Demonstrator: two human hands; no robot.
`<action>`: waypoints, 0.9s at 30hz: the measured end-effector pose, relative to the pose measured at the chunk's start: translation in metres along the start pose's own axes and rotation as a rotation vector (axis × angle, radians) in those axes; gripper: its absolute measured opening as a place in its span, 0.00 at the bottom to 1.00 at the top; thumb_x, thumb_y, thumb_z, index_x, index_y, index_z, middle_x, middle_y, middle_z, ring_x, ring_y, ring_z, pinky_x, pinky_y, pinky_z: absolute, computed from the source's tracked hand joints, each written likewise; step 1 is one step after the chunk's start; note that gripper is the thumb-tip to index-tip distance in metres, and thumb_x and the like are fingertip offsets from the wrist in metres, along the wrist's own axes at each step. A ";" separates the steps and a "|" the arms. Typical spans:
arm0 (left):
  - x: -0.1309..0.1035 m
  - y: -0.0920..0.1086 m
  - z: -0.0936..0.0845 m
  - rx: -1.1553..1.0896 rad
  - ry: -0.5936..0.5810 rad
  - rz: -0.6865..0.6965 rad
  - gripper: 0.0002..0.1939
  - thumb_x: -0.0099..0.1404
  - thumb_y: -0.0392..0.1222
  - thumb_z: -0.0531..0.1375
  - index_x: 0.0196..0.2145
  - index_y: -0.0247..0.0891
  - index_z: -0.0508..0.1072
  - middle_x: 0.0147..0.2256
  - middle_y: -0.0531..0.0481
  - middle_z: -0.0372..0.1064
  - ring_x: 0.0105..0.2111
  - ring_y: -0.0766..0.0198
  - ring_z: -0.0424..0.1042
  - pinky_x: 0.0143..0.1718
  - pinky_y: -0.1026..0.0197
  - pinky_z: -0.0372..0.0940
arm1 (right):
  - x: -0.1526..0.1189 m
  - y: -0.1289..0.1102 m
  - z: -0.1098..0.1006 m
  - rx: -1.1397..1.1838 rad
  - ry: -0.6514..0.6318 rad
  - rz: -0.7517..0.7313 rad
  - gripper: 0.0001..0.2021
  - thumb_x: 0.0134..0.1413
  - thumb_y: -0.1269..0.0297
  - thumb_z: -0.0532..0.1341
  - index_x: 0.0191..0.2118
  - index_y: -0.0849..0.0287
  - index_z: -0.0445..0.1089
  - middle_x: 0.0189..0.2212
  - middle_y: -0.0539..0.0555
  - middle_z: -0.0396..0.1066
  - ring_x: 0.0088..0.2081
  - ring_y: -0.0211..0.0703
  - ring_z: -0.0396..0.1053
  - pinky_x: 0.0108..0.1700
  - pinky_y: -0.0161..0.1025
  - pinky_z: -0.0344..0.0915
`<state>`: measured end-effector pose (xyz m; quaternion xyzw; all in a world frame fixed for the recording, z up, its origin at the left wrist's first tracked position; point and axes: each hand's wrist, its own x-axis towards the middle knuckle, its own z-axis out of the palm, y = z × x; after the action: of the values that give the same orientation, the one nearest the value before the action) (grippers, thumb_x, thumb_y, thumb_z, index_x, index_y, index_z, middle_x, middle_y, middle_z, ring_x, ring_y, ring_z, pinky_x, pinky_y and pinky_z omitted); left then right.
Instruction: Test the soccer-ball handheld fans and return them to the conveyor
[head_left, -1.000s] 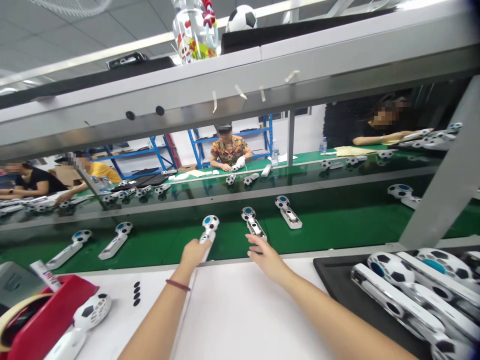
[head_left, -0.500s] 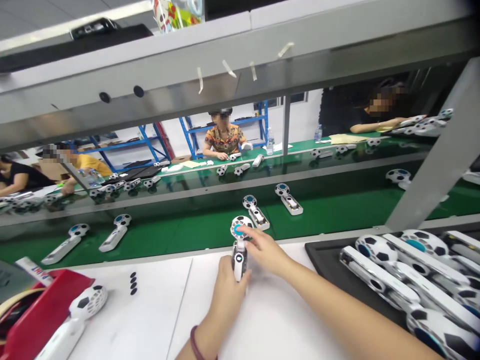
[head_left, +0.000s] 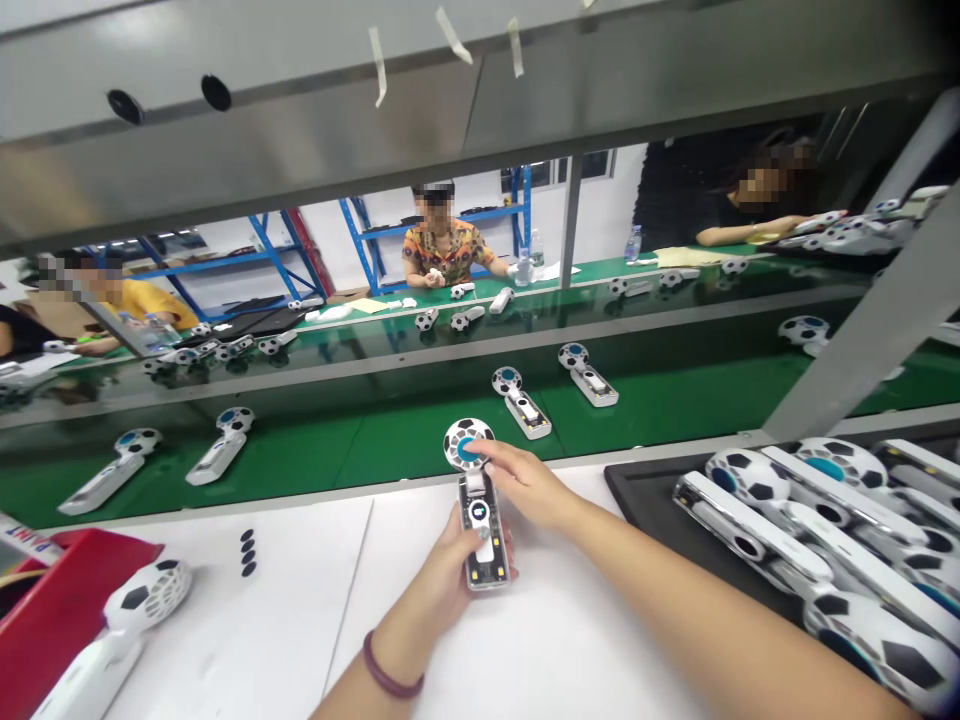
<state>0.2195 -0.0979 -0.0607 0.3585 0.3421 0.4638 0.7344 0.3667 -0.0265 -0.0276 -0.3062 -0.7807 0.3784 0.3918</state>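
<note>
We hold a small handheld fan (head_left: pixel 477 500) over the white tabletop (head_left: pixel 525 640), just short of the green conveyor belt (head_left: pixel 390 450). Our left hand (head_left: pixel 450 575) is wrapped around its open handle, thumb on the front. Our right hand (head_left: pixel 525 480) pinches the football-patterned head at its blue centre. A black tray (head_left: pixel 637 490) of finished fans lies to the right.

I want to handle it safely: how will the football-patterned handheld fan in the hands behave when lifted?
The fan looks stiff and probably light: the left hand alone carries its handle. Its round head may make it top-heavy. The open handle shows parts inside, so it is likely delicate there.
</note>
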 end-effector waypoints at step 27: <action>0.000 -0.003 0.001 0.031 0.072 -0.024 0.21 0.58 0.42 0.58 0.48 0.41 0.57 0.31 0.48 0.66 0.28 0.59 0.69 0.31 0.54 0.66 | -0.002 0.003 0.004 0.090 0.037 0.006 0.17 0.57 0.66 0.50 0.51 0.51 0.64 0.51 0.50 0.64 0.53 0.41 0.61 0.56 0.43 0.57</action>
<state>0.2218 -0.0990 -0.0626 0.3486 0.3799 0.4622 0.7215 0.3649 -0.0280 -0.0331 -0.2975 -0.7546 0.4084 0.4187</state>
